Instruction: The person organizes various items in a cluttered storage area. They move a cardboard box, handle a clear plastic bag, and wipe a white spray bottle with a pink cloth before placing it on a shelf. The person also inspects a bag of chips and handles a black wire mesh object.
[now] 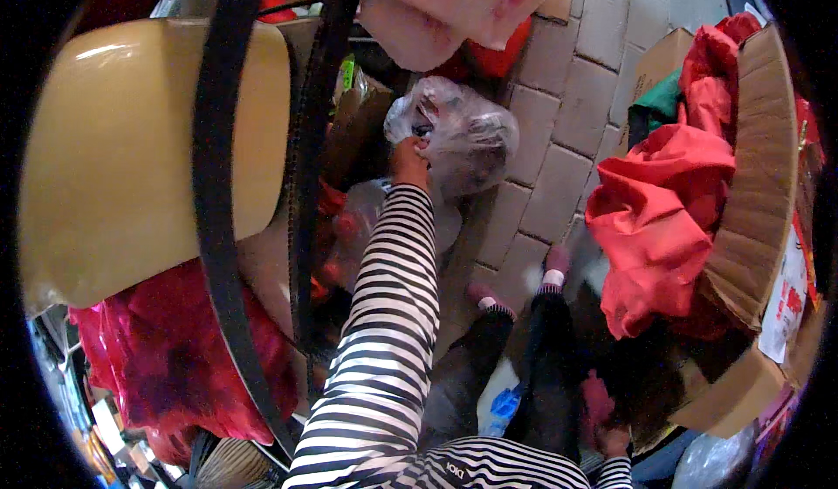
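Note:
My left hand [411, 160] is stretched out in front of me, its fingers closed on the gathered edge of a clear plastic bag [468, 135]. Dark contents show dimly through the film. Below that bag, a second clear plastic bag [363, 211] with red things inside sits partly behind my striped sleeve. Low at my right side is my right hand [613, 438], in shadow beside my leg. A pinkish thing [596, 400] lies against its fingers; whether the hand grips it is too dark to tell.
A glossy tan board or seat [131, 142] stands at left, crossed by black straps [219, 129]. Magenta cloth [177, 358] lies below it. At right, red fabric [661, 194] spills from a cardboard box [753, 181]. A white-and-red bag [452, 5] is ahead, beside brick paving [550, 155].

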Demonstrator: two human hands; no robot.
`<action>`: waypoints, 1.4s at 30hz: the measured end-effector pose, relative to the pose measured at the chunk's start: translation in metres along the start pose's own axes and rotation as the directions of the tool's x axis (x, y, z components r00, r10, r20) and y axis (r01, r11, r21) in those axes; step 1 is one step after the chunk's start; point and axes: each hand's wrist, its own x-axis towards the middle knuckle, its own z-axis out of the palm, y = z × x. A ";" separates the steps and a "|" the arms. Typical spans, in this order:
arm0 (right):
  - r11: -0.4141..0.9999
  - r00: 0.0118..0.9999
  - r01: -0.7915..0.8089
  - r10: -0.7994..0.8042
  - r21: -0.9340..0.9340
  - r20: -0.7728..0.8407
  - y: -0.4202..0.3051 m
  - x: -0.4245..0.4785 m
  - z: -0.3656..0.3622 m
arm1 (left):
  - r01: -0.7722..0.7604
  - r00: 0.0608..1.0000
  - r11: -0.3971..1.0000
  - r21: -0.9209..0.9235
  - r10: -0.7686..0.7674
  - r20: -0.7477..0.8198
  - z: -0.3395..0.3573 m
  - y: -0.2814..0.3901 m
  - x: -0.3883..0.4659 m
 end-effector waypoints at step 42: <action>-0.382 0.321 0.752 -0.500 0.537 -0.804 -0.253 -0.272 -0.292 | 0.410 0.785 -0.115 -0.905 0.550 0.286 -0.265 0.089 -0.426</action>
